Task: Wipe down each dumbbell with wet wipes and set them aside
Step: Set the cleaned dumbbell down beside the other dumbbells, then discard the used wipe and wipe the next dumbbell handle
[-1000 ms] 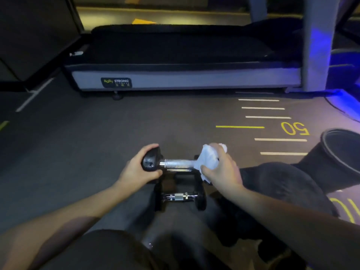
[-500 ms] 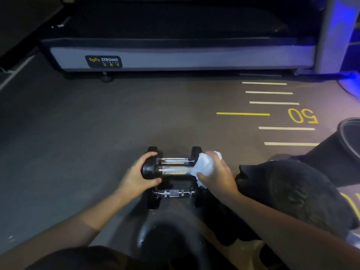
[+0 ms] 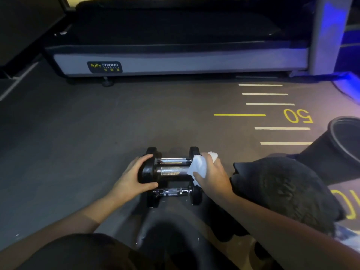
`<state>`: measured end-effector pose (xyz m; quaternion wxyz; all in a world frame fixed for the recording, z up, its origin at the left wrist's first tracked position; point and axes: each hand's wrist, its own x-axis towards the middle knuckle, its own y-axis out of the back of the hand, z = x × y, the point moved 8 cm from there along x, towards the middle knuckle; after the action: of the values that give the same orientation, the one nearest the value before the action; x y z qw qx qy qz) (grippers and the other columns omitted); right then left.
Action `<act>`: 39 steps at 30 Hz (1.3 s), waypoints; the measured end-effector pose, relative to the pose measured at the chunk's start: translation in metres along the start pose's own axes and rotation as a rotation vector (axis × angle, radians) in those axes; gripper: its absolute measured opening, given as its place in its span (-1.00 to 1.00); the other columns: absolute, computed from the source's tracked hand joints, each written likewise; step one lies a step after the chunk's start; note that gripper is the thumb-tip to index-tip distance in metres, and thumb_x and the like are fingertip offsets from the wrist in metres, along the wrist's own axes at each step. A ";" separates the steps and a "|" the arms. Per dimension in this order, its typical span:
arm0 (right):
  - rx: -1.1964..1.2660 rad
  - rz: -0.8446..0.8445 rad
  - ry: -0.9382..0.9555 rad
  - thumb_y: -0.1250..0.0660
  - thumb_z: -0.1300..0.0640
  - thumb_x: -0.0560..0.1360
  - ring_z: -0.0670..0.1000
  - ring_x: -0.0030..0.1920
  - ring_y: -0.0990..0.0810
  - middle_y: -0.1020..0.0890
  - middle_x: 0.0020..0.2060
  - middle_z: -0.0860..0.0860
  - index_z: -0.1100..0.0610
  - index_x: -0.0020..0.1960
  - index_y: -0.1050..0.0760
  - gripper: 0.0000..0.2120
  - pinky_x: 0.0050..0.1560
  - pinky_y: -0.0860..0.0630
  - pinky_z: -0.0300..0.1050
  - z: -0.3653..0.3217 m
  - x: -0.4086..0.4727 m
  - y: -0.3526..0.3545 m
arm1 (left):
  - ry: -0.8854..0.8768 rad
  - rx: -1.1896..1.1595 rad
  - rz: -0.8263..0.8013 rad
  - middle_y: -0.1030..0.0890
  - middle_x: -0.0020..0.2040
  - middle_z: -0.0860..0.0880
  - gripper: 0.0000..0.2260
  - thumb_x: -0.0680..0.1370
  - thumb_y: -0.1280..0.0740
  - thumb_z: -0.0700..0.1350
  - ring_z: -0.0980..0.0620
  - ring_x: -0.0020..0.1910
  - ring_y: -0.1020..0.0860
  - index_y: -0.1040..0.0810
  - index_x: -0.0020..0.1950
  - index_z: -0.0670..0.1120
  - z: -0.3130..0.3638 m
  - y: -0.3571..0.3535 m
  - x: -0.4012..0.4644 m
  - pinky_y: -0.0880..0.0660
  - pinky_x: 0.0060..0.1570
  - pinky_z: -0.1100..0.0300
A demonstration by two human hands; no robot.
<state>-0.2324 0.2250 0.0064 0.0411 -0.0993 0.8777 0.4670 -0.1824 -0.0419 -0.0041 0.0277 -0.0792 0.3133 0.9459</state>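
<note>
- Nearest dumbbell, black heads on a slim knurled chrome bar (image 3: 172, 191), lies on the grey rubber floor (image 3: 78, 143), untouched.
- Middle dumbbell with thick chrome bar (image 3: 171, 171) is in hand: left hand (image 3: 132, 178) curls round its left head; right hand (image 3: 212, 175) grips a white wet wipe (image 3: 198, 166) against its right end.
- Judgement: wiping step under way; next calls for setting it aside.
- Third, chrome-barred dumbbell (image 3: 175, 161) lies just behind.
- Count: three dumbbells, one wipe.
- Farthest: grey-sided treadmill (image 3: 175, 63).
</note>
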 end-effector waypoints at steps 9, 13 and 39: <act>0.146 0.061 0.111 -0.30 0.08 0.54 0.07 0.22 -0.51 -0.40 0.38 -0.07 -0.06 0.46 -0.26 -0.48 0.08 -0.41 -0.08 -0.035 -0.017 0.044 | -0.167 0.109 -0.066 -0.26 0.59 0.01 -0.24 0.25 -0.47 0.36 0.14 0.61 -0.12 -0.17 0.35 0.62 0.099 0.030 0.002 -0.13 0.56 0.16; 0.167 0.084 0.196 -0.35 0.04 0.50 0.06 0.24 -0.51 -0.39 0.41 -0.07 -0.06 0.47 -0.26 -0.43 0.16 -0.44 -0.05 -0.058 -0.031 0.084 | -0.254 0.126 -0.087 -0.22 0.61 0.01 -0.23 0.34 -0.58 0.17 0.20 0.61 -0.07 -0.22 0.41 0.49 0.154 0.038 -0.002 -0.08 0.50 0.26; -0.031 0.409 -0.004 -0.47 0.18 0.48 0.02 0.37 -0.42 -0.45 0.38 0.05 0.14 0.45 -0.33 -0.40 0.22 -0.20 -0.36 0.165 -0.270 0.375 | -0.861 0.222 -0.481 -0.37 0.48 0.14 -0.33 0.40 -0.37 0.32 0.22 0.45 -0.32 -0.32 0.49 0.24 0.463 -0.186 -0.088 -0.19 0.41 0.39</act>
<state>-0.0521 0.6019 0.2628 -0.0542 0.0812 0.8721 0.4795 -0.1383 0.3836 0.2676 0.3799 0.2515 0.3452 0.8205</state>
